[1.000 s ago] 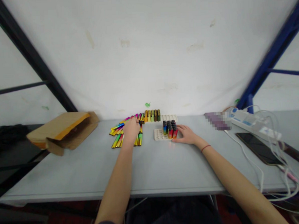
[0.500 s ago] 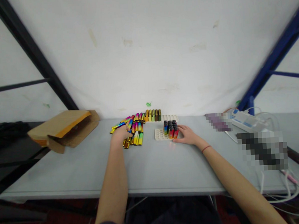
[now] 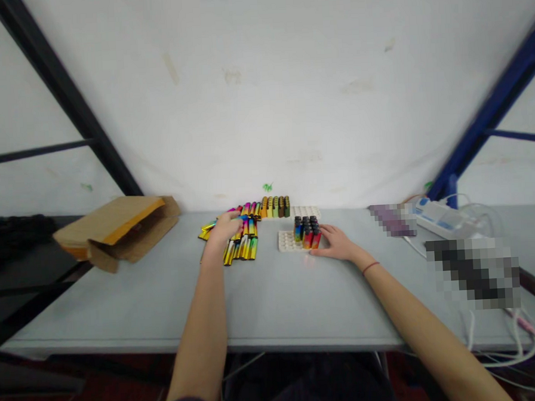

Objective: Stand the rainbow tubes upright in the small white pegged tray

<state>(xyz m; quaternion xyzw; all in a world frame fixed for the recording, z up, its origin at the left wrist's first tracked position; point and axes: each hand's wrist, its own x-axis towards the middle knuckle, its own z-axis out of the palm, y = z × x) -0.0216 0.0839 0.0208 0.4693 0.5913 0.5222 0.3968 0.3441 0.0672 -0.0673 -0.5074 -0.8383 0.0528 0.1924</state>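
Observation:
My left hand point(image 3: 227, 225) is over the pile of shiny rainbow lighters point(image 3: 243, 249), fingers closed around a blue metallic lighter point(image 3: 242, 217) that shows only in part at the fingertips. My right hand point(image 3: 337, 243) rests at the right end of a white holed tray point(image 3: 290, 241), with its thumb along the front edge and its fingers behind, beside the standing lighters. Several black-topped lighters point(image 3: 307, 235), red and blue, stand upright in the tray's right part. The holes on its left side show bare.
Behind stand rows of gold, green and brown lighters point(image 3: 275, 206) beside another white holed tray point(image 3: 306, 211). An opened cardboard box point(image 3: 116, 229) lies at the left. To the right are a power strip point(image 3: 439, 217), cables and blurred-out items. A white wall backs the table point(image 3: 273, 302).
My left hand has moved up and slightly right, away from the near part of the pile, and a blue lighter shows at its fingertips. My right hand stays at the tray.

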